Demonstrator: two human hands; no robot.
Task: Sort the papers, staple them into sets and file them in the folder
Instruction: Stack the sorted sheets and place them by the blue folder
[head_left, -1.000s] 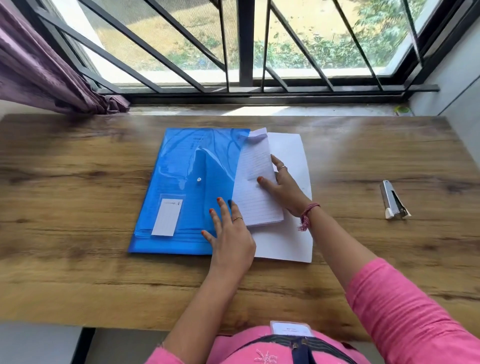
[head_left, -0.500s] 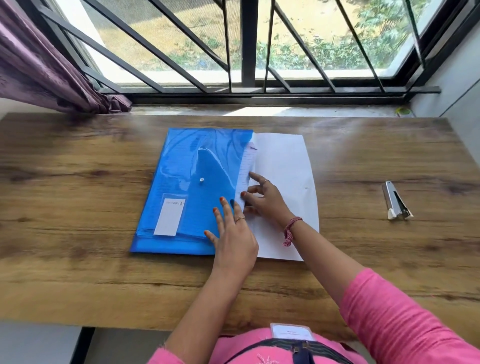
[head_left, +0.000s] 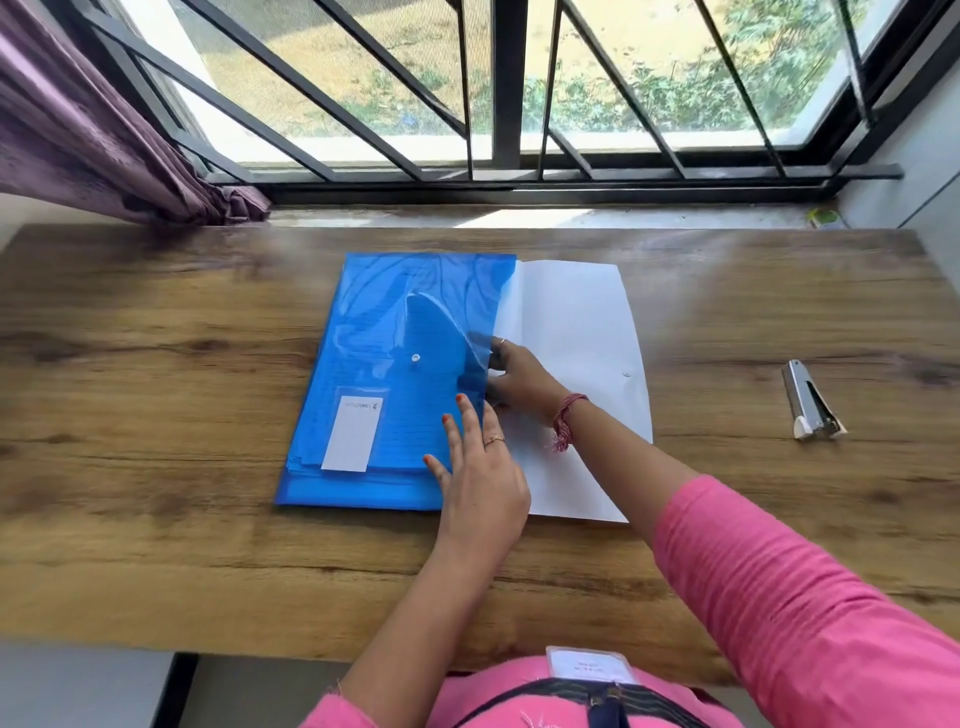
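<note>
The wooden table (head_left: 156, 364) runs wide under the barred window (head_left: 498, 88), and the blue folder (head_left: 384, 374) lies near its middle with its long axis running away from the person, the far short edge toward the window and its open side facing right. Its white flap (head_left: 576, 332) is folded out flat to the right, snap stud showing near its outer edge. Lined papers (head_left: 363, 338) show through the translucent blue cover, so they appear to be inside already, lying the same way as the folder; whether they are stapled cannot be read from here. The left hand (head_left: 480, 478) rests flat with straight, spread fingers on the folder's near right corner, pressing it to the table. The right hand (head_left: 519, 376) sits at the folder's mouth, its fingertips tucked under the cover's edge; they look curled as if nudging the last sheets in, but the cover hides them and I cannot tell whether they hold anything. The stapler (head_left: 810, 402) lies well apart to the right, untouched, its long axis also pointing roughly toward the window. No loose sheets are seen on the table. Judged from this, sorting and stapling seem finished and filing is nearly so; what is left is to seat the papers fully, fold the flap back over the cover and press the snap (head_left: 415, 358) shut.
</note>
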